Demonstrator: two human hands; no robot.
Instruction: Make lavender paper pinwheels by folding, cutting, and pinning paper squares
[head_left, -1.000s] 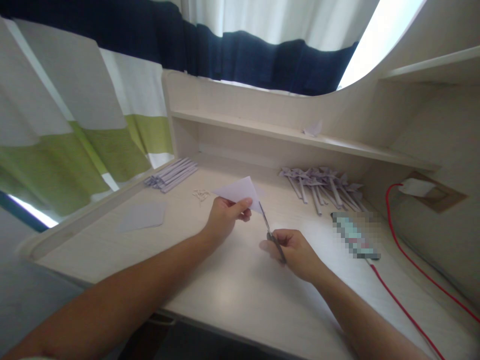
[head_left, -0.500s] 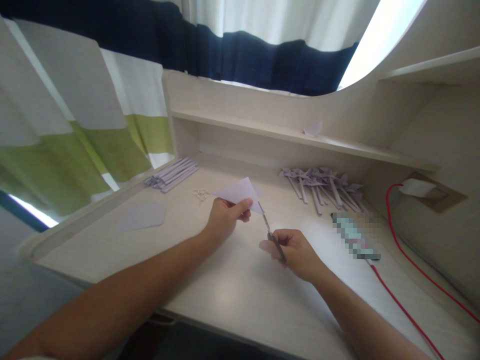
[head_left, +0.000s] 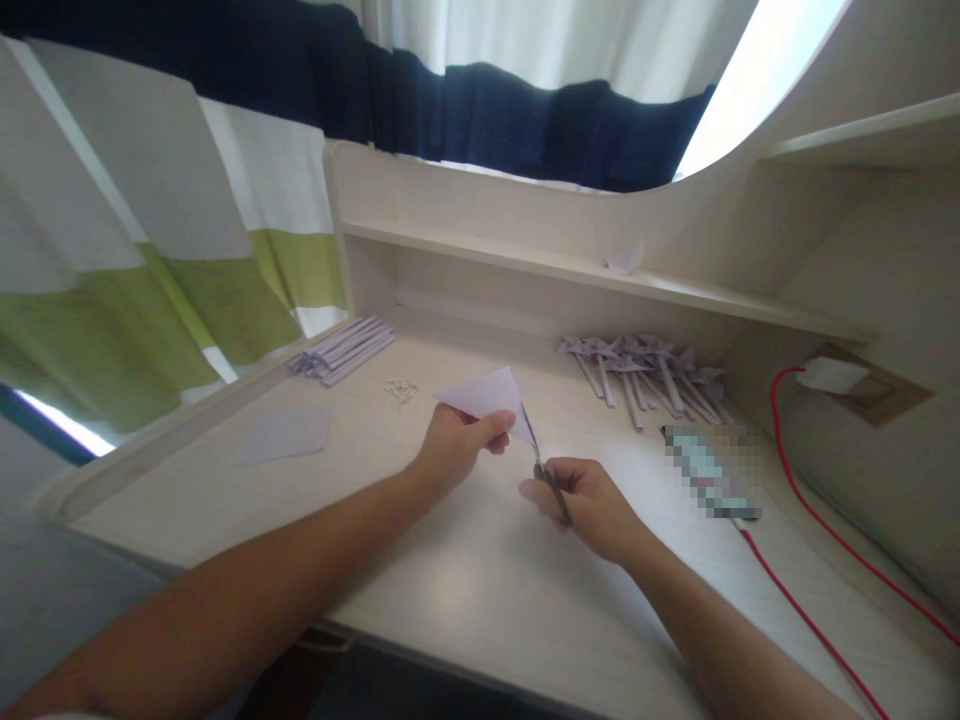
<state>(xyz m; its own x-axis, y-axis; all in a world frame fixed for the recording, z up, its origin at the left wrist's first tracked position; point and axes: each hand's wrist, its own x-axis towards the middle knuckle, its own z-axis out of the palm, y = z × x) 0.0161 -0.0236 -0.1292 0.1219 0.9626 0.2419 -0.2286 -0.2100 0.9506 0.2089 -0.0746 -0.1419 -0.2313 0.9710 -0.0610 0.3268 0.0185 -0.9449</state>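
Note:
A folded piece of white paper (head_left: 487, 392), triangular in outline, is pinched between the thumb and fingers of my left hand (head_left: 465, 437) above the desk. My right hand (head_left: 589, 500) is closed around the dark handles of a pair of scissors (head_left: 553, 487). The scissor blades point up and away, and they lie at the paper's right edge. Behind the held paper, part of another pale sheet shows on the desk. Some of the handles are hidden by my right fingers.
White paper sheets (head_left: 285, 433) and rolled paper sticks (head_left: 349, 347) lie on the left, near small pale pieces (head_left: 402, 390). Several paper pinwheels (head_left: 649, 370) are piled at the back right. A blurred phone (head_left: 709, 472) with a red cable (head_left: 806, 620) lies on the right. Paper (head_left: 625, 260) rests on the shelf.
My left hand and the paper have moved slightly right and down, so the paper sits closer in towards the scissors. My right hand has stayed nearly still.

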